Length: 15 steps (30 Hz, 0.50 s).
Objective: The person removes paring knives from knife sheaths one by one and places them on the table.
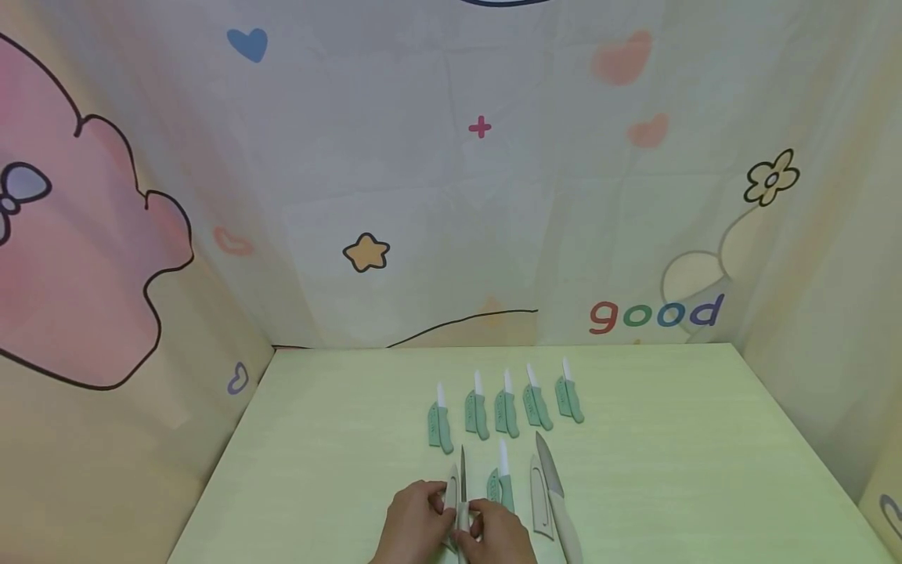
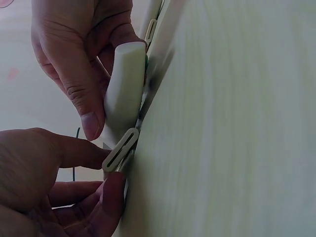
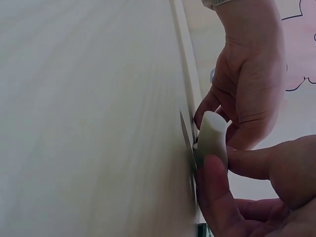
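At the table's front, my left hand (image 1: 412,521) pinches a cream knife sheath (image 1: 451,489) between thumb and fingers. Just to its right, a kitchen knife (image 1: 463,474) points away from me, and my right hand (image 1: 500,536) grips its pale handle. Sheath and knife lie side by side, the blade outside the sheath. In the left wrist view the slotted end of the sheath (image 2: 121,149) shows between the left fingertips, close below the thick handle (image 2: 126,89). Seen from the right wrist, thumb and fingers pinch the handle (image 3: 212,136) low over the table.
Right of my hands lie a small green-handled knife (image 1: 506,470) with its green sheath, then a cream sheath (image 1: 540,501) and a larger pale-handled knife (image 1: 553,470). Several green knives (image 1: 475,403) with sheaths form a row behind. A printed curtain (image 1: 423,172) hangs beyond the table.
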### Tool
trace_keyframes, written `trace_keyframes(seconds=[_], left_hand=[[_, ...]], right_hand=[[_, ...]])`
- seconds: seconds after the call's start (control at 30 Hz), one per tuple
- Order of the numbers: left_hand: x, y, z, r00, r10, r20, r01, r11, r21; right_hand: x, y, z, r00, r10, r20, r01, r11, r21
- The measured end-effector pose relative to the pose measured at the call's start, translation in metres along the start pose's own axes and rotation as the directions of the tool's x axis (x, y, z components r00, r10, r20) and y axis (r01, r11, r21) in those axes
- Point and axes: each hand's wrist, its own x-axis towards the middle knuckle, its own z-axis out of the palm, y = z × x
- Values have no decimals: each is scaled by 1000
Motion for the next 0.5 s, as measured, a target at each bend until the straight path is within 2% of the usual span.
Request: trace_keyframes(seconds=[0.3,0.5], left_hand=[[-3,2,-3,1000,24,-5,-24,999,48],[-4,3,-5,999,38,-14,-37,997,61]], right_hand=[[1,-2,-1,999,34,15,-34,999,10],[0,-3,-3,998,67,-8,-67,998,4]])
